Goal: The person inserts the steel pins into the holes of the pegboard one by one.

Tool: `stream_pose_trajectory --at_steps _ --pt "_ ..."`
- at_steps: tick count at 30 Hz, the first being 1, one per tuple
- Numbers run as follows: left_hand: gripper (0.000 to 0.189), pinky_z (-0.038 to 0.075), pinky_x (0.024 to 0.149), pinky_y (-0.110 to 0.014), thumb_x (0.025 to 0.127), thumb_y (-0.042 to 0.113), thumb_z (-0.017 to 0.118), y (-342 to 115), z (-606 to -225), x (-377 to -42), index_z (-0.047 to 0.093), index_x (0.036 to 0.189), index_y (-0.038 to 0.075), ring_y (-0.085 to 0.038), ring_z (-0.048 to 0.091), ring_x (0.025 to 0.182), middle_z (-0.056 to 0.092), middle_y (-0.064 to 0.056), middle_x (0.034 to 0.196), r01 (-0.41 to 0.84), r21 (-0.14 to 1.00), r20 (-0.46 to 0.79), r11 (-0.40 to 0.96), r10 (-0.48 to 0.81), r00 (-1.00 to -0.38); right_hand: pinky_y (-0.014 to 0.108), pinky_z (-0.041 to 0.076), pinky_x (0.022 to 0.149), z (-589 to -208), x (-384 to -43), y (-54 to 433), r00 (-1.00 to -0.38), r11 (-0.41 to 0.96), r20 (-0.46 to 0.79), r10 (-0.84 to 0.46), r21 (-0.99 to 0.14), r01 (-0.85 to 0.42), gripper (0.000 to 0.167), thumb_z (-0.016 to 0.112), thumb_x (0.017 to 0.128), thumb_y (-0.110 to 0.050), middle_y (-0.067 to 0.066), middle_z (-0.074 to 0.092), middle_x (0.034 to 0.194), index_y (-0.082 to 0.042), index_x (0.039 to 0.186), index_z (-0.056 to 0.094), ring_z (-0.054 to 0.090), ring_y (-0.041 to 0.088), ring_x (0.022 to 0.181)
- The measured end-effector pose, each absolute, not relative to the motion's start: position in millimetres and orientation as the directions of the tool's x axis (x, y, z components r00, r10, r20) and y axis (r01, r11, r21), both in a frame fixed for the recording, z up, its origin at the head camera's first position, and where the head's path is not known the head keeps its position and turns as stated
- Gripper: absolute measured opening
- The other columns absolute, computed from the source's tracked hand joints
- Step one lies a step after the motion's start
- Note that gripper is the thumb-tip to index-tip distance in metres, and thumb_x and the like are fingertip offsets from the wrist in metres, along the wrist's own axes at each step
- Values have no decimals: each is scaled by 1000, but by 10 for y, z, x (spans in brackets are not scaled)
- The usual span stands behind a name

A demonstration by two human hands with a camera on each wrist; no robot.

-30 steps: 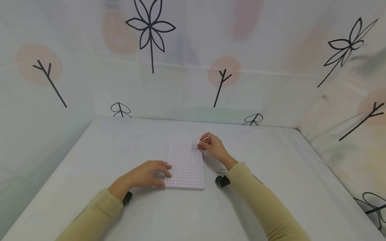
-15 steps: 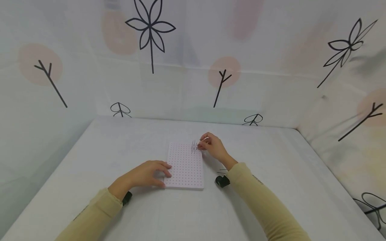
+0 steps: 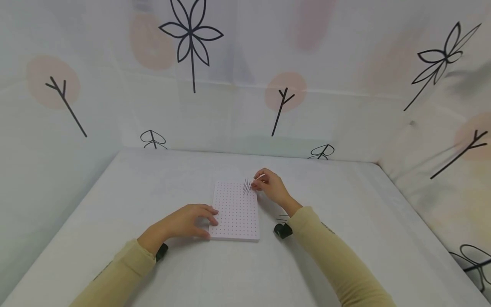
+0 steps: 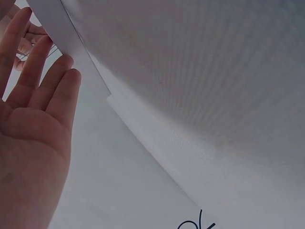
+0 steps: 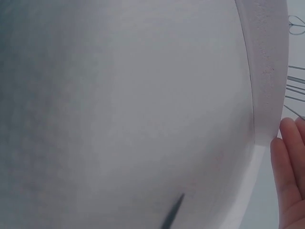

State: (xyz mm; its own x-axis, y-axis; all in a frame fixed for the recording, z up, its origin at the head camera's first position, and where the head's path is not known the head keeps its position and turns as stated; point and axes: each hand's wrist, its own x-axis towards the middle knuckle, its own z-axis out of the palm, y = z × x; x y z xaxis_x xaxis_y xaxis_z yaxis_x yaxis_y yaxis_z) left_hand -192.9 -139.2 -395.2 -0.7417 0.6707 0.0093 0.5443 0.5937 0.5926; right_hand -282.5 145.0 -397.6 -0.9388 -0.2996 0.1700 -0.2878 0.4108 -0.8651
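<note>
Board flat on desk, left hand resting spread fingers on its left edge, probably to steady it; right hand at far right corner, fingers seemingly pinching a pin, presumably to control its tilt.

Flat white dotted board with thin dark rods projecting near its far right corner

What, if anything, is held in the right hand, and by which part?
The right hand seems to pinch a pin; where along it cannot be told.
</note>
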Motion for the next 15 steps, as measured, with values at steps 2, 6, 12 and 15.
stream_pose_trajectory --at_steps 2,6,12,15 --pt "27 33 102 -49 74 17 79 -1393 -3950 -1931 70 99 18 -29 45 123 57 -5 125 551 592 13 589 676 -737 37 54 76 -3992 -2833 1454 -937 412 184 -297 -861 -299 11 57 91 0 22 66 92 4 100 53 66 31 85" --pt "27 33 102 -48 74 17 79 -1396 -3938 -1928 70 99 17 -29 45 123 57 -5 125 557 590 17 585 681 -732 32 55 73 -3993 -2831 1447 -935 425 203 -291 -848 -316 7 57 91 0 16 67 89 0 97 53 67 25 82" --pt "27 33 102 -48 74 17 78 -1397 -3931 -1927 70 100 17 -29 45 123 57 -5 126 556 587 13 588 680 -733 31 54 75 -3998 -2845 1451 -945 448 163 -283 -849 -281 9 57 91 -2 15 67 90 0 99 53 67 24 84" --pt "27 34 102 -48 74 17 79 -1396 -3928 -1924 70 99 16 -29 45 123 57 -5 126 555 588 13 589 679 -734 32 54 75 -3998 -2848 1452 -945 450 164 -285 -847 -283 9 57 91 -2 15 68 89 0 99 53 67 24 83"
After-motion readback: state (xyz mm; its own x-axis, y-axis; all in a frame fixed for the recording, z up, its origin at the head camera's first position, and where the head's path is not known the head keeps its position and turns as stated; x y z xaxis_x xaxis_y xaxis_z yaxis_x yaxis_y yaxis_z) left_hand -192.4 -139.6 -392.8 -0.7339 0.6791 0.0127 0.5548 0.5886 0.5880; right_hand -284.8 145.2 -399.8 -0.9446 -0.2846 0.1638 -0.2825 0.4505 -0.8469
